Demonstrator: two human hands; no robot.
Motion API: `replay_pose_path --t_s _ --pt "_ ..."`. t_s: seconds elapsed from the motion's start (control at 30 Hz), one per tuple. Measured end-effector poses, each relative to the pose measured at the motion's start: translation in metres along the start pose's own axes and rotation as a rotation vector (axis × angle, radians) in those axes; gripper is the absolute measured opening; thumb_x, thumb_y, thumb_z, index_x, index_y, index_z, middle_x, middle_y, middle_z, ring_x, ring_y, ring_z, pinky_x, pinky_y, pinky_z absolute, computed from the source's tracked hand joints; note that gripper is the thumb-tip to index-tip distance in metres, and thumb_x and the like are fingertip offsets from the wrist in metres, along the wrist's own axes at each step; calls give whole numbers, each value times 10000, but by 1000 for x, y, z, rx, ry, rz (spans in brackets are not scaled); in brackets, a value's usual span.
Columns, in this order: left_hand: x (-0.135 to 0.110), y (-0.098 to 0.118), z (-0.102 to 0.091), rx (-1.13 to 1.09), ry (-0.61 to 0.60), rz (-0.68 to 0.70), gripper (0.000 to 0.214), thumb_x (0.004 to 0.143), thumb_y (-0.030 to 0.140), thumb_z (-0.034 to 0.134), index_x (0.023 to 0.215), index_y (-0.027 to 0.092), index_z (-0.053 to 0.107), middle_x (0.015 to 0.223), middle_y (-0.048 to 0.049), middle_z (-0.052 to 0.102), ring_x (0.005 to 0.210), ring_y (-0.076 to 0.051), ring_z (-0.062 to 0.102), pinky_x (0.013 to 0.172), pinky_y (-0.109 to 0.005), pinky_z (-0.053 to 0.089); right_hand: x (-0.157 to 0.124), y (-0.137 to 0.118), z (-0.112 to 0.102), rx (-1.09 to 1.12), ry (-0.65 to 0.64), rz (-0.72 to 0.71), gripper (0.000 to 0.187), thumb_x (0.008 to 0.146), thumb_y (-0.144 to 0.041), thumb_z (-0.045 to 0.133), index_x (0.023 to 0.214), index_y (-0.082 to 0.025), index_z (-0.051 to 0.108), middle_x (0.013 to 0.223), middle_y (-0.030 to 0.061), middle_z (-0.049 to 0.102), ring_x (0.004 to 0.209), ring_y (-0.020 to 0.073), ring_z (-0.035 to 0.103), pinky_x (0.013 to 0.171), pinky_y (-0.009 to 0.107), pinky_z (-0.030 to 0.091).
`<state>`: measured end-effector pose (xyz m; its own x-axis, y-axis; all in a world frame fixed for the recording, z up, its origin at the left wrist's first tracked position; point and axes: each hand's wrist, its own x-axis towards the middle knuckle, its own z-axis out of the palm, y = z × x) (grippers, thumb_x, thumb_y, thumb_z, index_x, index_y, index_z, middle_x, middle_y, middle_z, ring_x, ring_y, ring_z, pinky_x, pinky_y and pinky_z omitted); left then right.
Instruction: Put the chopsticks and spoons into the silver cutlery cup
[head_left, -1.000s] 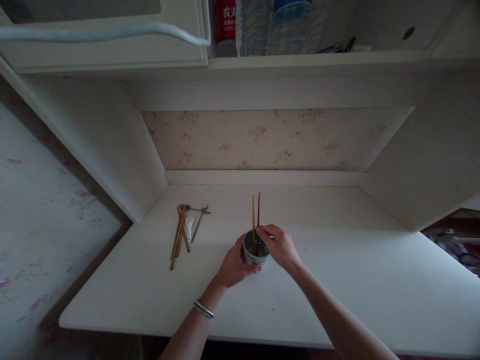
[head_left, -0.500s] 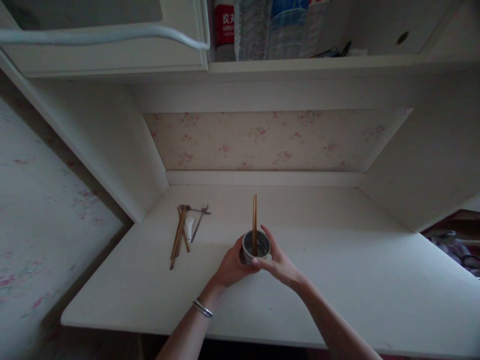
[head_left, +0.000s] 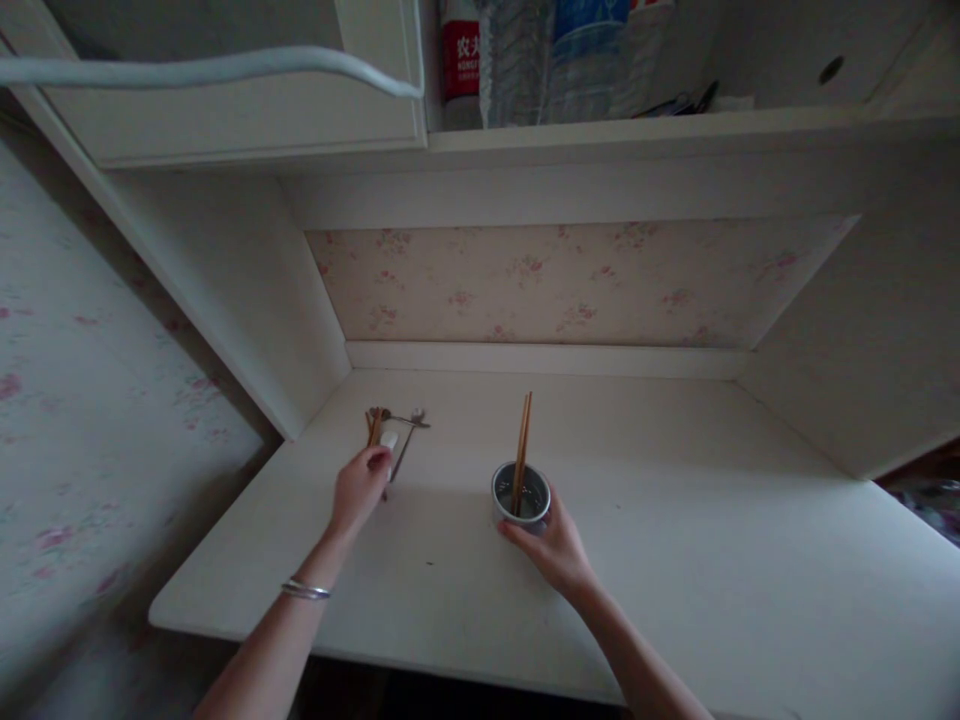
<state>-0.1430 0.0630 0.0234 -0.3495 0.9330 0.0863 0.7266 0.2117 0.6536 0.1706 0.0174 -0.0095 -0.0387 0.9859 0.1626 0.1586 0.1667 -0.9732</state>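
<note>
Reading the clock from the cup (head_left: 534, 494), nearest first.

At eight o'clock, above the near part of the bench (head_left: 450, 620): wearing a metal bracelet (head_left: 306, 591) on the left wrist.

At four to five o'clock: holding the cup with the right hand (head_left: 555, 548) alone. Grasping its wall with the right fingers, thumb on the near side. Keeping it roughly upright near mid-bench; cannot tell whether lifted or resting.

Inside the cup: leaving a pair of chopsticks (head_left: 523, 450) upright, close together, leaning a little past twelve, untouched by either hand.

Just changed: half a second ago, cradling the cup in both hands; now reaching out to nine o'clock with the left hand (head_left: 364, 487), down at the utensil pile. Covering the lower ends of the loose chopsticks (head_left: 376, 427) there, right beside the white spoon (head_left: 388, 440). Curling the left fingers inward; cannot tell whether grasping chopsticks, spoon or neither.

Meaning, by judgement: done for now with settling the pair in the cup; steadying with the right only, freeing the left for the pile.

Farther, near ten o'clock: noting metal spoons (head_left: 418, 415), apparently crossed, at the pile's back.

Farthest, toward twelve: meeting the floral panel (head_left: 525, 285) behind the bench, then bottles (head_left: 461, 60) on the shelf (head_left: 637, 135) above.
</note>
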Motion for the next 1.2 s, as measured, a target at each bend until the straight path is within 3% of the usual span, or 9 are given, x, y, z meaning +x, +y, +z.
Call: replay_pose_path --t_s 0.17,0.5,0.7,0.8,1.03,1.1,1.2 --pt "42 -35 -20 215 -4 -60 355 846 429 527 1064 173 638 1065 -106 712 982 -272 658 785 -307 447 -4 3 4 -36 35 7 773 699 -402 796 1370 -234 451 1278 106 638 1196 280 599 1046 486 443" --pt "59 -56 -13 304 -156 -109 394 809 538 518 921 208 701 1031 -127 728 1002 -336 650 733 -323 420 -6 4 5 -20 50 4 767 715 -394 791 1381 -235 446 1324 109 611 1242 281 567 1066 478 427" --pt "67 -62 -13 122 -270 -179 406 702 572 602 592 181 622 604 -71 643 707 -281 637 588 -291 368 -7 5 6 -11 53 3 764 707 -378 794 1377 -236 457 1345 108 598 1262 290 550 1079 489 414" --pt "64 -61 -14 -37 -318 -231 442 643 603 631 575 170 576 510 -19 554 568 -212 561 539 -280 358 -7 4 7 6 71 5 767 688 -376 802 1368 -234 475 1324 108 615 1249 295 561 1065 486 428" --pt "43 -37 -37 -338 -322 -294 599 509 664 720 762 129 628 652 -16 618 599 -162 562 585 -284 443 -7 11 9 4 80 5 778 676 -390 808 1366 -235 484 1314 108 621 1233 298 572 1029 476 463" --pt "32 -17 -46 -406 -301 -269 597 544 648 730 826 131 633 682 1 609 613 -138 554 612 -269 461 -7 14 9 6 82 0 782 677 -398 806 1369 -235 480 1314 109 620 1236 300 569 1027 481 463" --pt "11 29 -53 -623 -289 -138 519 635 573 751 886 134 637 730 8 602 645 -113 553 629 -234 470 -7 15 10 4 82 -9 768 688 -411 799 1366 -237 482 1313 110 620 1237 301 567 1029 487 459"
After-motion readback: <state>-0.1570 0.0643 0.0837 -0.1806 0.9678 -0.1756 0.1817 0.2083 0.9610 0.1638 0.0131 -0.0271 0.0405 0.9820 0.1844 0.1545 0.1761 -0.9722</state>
